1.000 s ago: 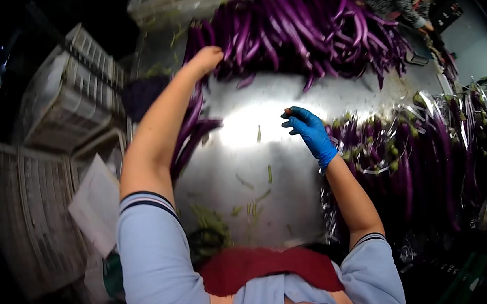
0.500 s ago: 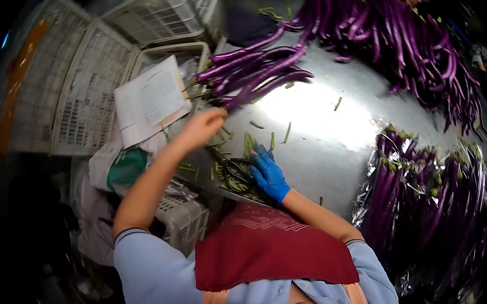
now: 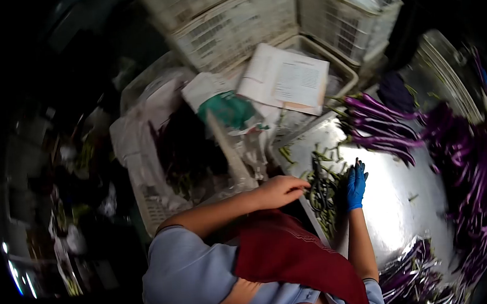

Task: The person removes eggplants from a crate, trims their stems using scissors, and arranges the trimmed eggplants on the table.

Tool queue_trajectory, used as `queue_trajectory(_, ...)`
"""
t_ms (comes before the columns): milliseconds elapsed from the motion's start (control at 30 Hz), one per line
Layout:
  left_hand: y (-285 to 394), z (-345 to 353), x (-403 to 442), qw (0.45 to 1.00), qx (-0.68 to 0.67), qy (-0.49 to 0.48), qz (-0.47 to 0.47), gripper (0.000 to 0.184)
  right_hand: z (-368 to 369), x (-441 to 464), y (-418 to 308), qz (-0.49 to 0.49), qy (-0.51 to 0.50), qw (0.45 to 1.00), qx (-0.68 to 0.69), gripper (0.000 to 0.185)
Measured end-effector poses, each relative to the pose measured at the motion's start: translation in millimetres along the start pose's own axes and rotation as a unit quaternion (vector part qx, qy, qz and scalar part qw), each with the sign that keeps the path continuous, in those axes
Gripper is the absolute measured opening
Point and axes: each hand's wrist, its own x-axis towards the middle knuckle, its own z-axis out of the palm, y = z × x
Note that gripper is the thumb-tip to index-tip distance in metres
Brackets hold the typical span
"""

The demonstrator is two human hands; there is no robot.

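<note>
My bare left hand [image 3: 284,190] hovers at the table's left edge, its fingers loosely bent and apart with nothing seen in them. My right hand [image 3: 357,187], in a blue glove, lies on the metal table [image 3: 387,197] with fingers stretched out, beside cut green stem pieces [image 3: 330,188]. Between my hands a dark-handled tool like scissors or shears [image 3: 318,189] rests among the stems; blur hides its exact kind. Beyond my right hand lies a small group of long purple eggplants [image 3: 383,122], stem ends to the left.
More eggplants [image 3: 468,173] are heaped along the far right side. Bagged eggplants [image 3: 416,270] lie at the lower right. White plastic crates [image 3: 238,28] stand behind the table. Printed papers [image 3: 292,81] lie on a crate, near a white and green bag [image 3: 225,107].
The view has swung left, bringing the crates and bags to the middle. My left hand has drawn back from the eggplants' stem ends to the near table edge. My right hand stays by the stems.
</note>
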Motion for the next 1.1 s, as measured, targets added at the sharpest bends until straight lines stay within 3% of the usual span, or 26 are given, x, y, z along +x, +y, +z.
queue_trajectory(67,4,-14,-20,0.999,-0.027,0.013,0.045,0.029,20,7,-18,-0.046,-0.046,0.993,0.095,0.040)
queue_trajectory(167,-14,-53,-62,0.991,-0.057,0.116,0.025,0.028,25,17,-37,0.140,-0.135,0.907,0.374,0.040)
queue_trajectory(200,-26,-72,-79,0.984,-0.076,0.163,-0.006,0.027,25,18,-46,0.183,-0.117,0.867,0.449,0.040)
queue_trajectory(233,-43,-92,-97,0.972,-0.097,0.210,-0.038,0.027,15,30,-76,0.052,-0.034,0.963,0.262,0.040)
queue_trajectory(300,-91,-130,-135,0.936,-0.097,0.319,-0.110,0.027,18,37,-112,-0.001,-0.014,0.952,0.304,0.037)
queue_trajectory(333,-116,-149,-154,0.911,-0.155,0.351,-0.148,0.029,20,35,-157,0.036,-0.020,0.940,0.339,0.034)
queue_trajectory(433,-189,-197,-203,0.823,-0.217,0.435,-0.294,0.038,47,25,-244,-0.019,-0.187,0.927,0.324,0.030)
queue_trajectory(500,-244,-214,-223,0.754,-0.224,0.498,-0.366,0.042,73,6,-309,0.005,-0.335,0.886,0.320,0.031)
queue_trajectory(600,-294,-222,-235,0.682,-0.208,0.519,-0.471,0.051,152,-13,-351,-0.073,-0.474,0.817,0.320,0.032)
queue_trajectory(633,-356,-212,-242,0.680,-0.166,0.541,-0.466,0.060,184,-21,-359,-0.091,-0.501,0.796,0.327,0.033)
queue_trajectory(700,-420,-203,-242,0.683,-0.035,0.459,-0.567,0.073,257,-32,-358,-0.084,-0.560,0.788,0.242,0.036)
queue_trajectory(767,-370,-212,-244,0.730,0.021,0.413,-0.544,0.068,313,-37,-374,-0.055,-0.559,0.811,0.163,0.042)
queue_trajectory(800,-475,-185,-256,0.702,-0.075,0.481,-0.521,0.064,336,-38,-379,-0.015,-0.559,0.817,0.141,0.045)
queue_trajectory(833,-424,-193,-251,0.668,-0.004,0.459,-0.585,0.078,374,-46,-375,0.048,-0.548,0.820,0.158,0.048)
queue_trajectory(867,-499,-174,-263,0.668,-0.060,0.480,-0.566,0.091,401,-46,-361,-0.035,-0.494,0.864,0.089,0.051)
queue_trajectory(900,-569,-156,-276,0.663,-0.114,0.499,-0.546,0.107,405,-44,-370,-0.043,-0.483,0.871,0.077,0.051)
queue_trajectory(967,-503,-157,-264,0.646,-0.043,0.495,-0.579,0.102,472,-48,-339,-0.047,-0.467,0.883,0.035,0.048)
queue_trajectory(1033,-455,-164,-257,0.659,-0.040,0.468,-0.587,0.096,502,-62,-318,-0.035,-0.298,0.950,0.083,0.044)
queue_trajectory(1067,-437,-171,-256,0.658,-0.056,0.465,-0.590,0.093,482,-58,-332,0.024,-0.288,0.951,0.105,0.039)
queue_trajectory(1100,-435,-174,-255,0.657,-0.073,0.460,-0.593,0.091,475,-57,-341,-0.009,-0.321,0.947,0.034,0.038)
